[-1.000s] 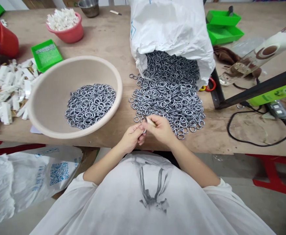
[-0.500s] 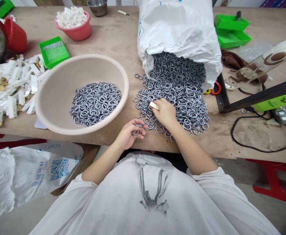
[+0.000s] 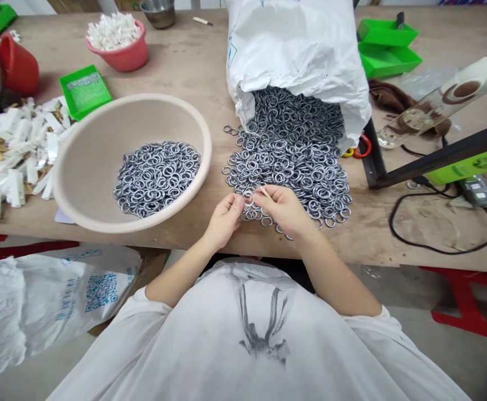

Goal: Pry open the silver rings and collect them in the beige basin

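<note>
My left hand (image 3: 225, 218) is closed, thumb and fingertips pinching the edge of a grey ring (image 3: 248, 196) in front of the pile. Close on its right, my right hand (image 3: 284, 208) is closed around a small, flat, cream-coloured tool (image 3: 265, 192); its kind I cannot make out. The tool's tip is near the ring, but contact is unclear. Under and behind both hands spreads a heap of shiny grey rings (image 3: 287, 167), spilling from a white sack (image 3: 295, 50). To the left, a large beige basin (image 3: 87, 167) holds many similar rings.
White and brass-coloured parts (image 3: 18, 147) lie left of the basin, near a green tray (image 3: 85, 92). A pink bowl (image 3: 120, 55) of white pieces stands behind. At right are a black metal frame (image 3: 435, 161), a cable (image 3: 393, 223) and stacked green trays (image 3: 387, 47).
My right hand has drawn back from the heap toward my left hand, still holding the tool. My left fingers, loosely curled around rings before, are now pinched on one. The view has shifted slightly.
</note>
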The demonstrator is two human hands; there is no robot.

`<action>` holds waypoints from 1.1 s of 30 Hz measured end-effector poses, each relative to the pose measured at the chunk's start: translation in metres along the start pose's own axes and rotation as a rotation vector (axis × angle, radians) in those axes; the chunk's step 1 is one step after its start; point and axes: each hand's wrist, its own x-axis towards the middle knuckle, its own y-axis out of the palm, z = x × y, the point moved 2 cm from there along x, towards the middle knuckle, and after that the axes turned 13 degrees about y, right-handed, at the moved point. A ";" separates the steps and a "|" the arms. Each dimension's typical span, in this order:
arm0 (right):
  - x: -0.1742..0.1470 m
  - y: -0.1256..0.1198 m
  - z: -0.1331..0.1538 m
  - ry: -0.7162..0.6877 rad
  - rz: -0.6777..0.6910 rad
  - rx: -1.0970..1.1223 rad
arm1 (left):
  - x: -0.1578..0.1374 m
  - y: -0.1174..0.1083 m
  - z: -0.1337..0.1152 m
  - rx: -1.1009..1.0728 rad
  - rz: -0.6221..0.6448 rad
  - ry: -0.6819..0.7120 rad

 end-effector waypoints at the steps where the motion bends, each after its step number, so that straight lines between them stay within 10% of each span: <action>1: -0.008 0.004 0.001 -0.008 0.000 0.046 | 0.000 0.004 0.000 0.003 0.017 0.016; 10: -0.022 0.008 -0.002 -0.071 -0.170 0.085 | -0.008 0.024 -0.010 -0.080 0.151 -0.031; 24: -0.045 0.012 0.001 -0.394 -0.265 -0.428 | -0.012 0.016 -0.011 -0.183 0.123 -0.122; 33: -0.027 0.002 -0.013 -0.160 -0.282 -0.325 | -0.022 0.015 -0.014 -0.220 0.318 -0.100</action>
